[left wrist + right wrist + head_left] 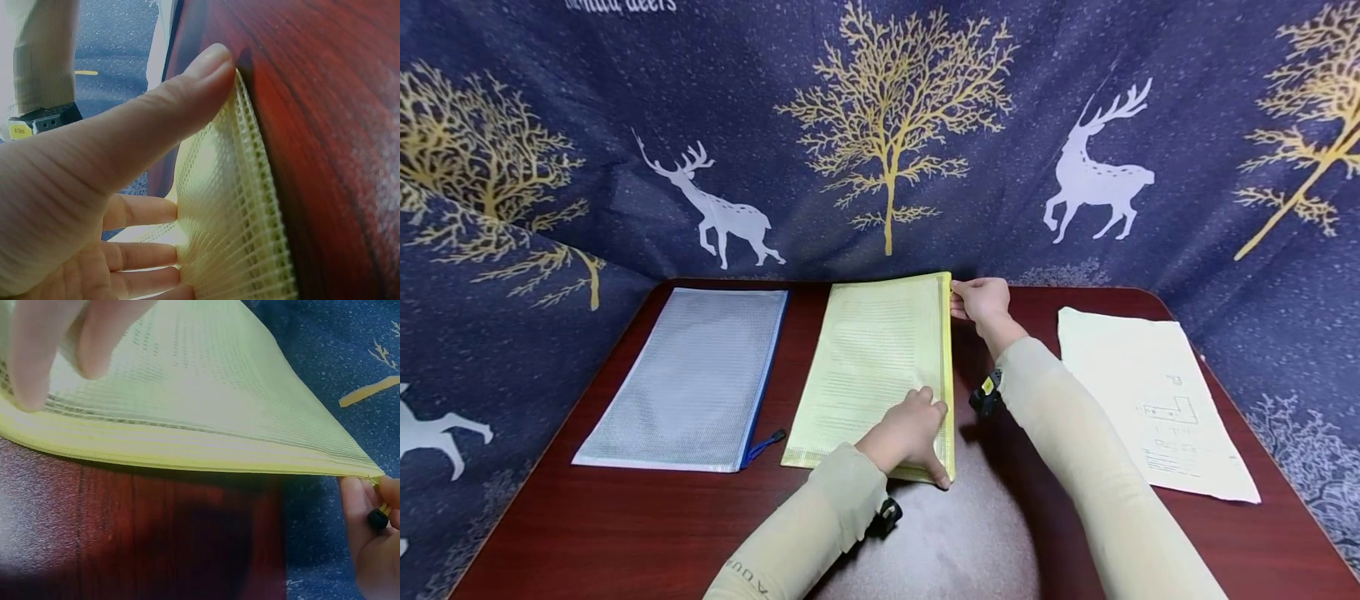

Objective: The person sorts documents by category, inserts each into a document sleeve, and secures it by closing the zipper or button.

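1. Left hand: fingers spread on yellow mesh pouch, thumb at near right corner.
2. Right hand: fingers pinching pouch's far right corner, black bead beside them.
3. Yellow mesh pouch: mid tabletop, zipper edge right, printed lines showing through.
4. Blue-edged pouch left, paper right, both apart.
5. Dark blue deer-print cloth behind.

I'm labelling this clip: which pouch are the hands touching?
The yellow-edged pouch: left hand resting on it, right hand pinching its far corner. The blue-edged pouch lies untouched.
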